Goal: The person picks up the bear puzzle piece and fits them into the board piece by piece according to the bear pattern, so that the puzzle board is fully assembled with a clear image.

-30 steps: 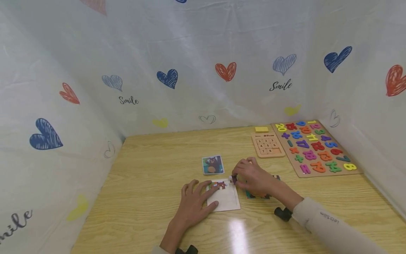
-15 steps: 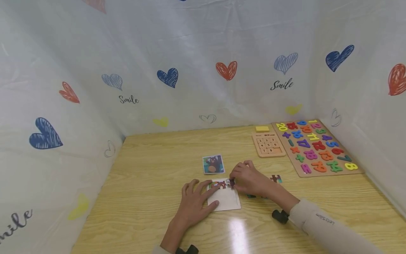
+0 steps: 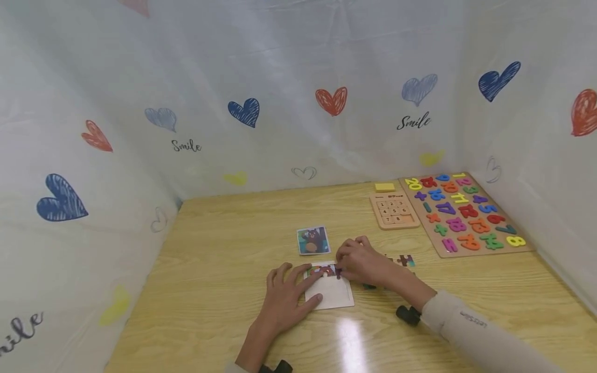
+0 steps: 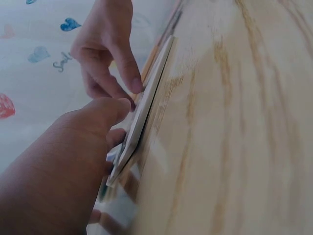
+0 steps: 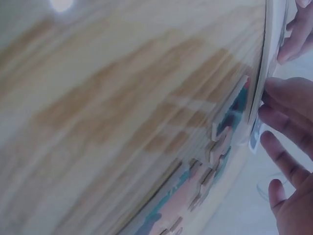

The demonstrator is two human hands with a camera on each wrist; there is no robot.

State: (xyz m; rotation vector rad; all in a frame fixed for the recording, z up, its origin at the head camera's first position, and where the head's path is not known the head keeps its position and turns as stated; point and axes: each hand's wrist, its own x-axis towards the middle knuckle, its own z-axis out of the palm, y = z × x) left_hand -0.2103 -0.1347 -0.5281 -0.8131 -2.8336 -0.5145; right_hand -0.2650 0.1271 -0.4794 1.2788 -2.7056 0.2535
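Observation:
A square white puzzle tray [image 3: 335, 296] lies on the table in the head view, with joined puzzle pieces [image 3: 322, 269] showing a bear's head along its top edge. My left hand [image 3: 285, 300] rests on the tray's left side, its fingers spread and extended over the pieces. At the top right corner my right hand [image 3: 363, 263] pinches a dark puzzle piece [image 3: 338, 272] against the tray; the fingertips partly hide it. Loose puzzle pieces [image 3: 406, 260] lie right of the tray, some behind the right hand. The right wrist view shows loose pieces [image 5: 230, 120] beside the tray.
Behind the tray lies a bear picture card [image 3: 313, 241]. A wooden number slide puzzle [image 3: 394, 211], a yellow block [image 3: 384, 187] and a board of coloured numbers [image 3: 466, 215] occupy the back right. A white curtain [image 3: 280, 145] with hearts encloses the wooden table.
My right hand has moved slightly left with the dark piece, which now sits against the joined pieces at the tray's top right. The left hand has stayed in place.

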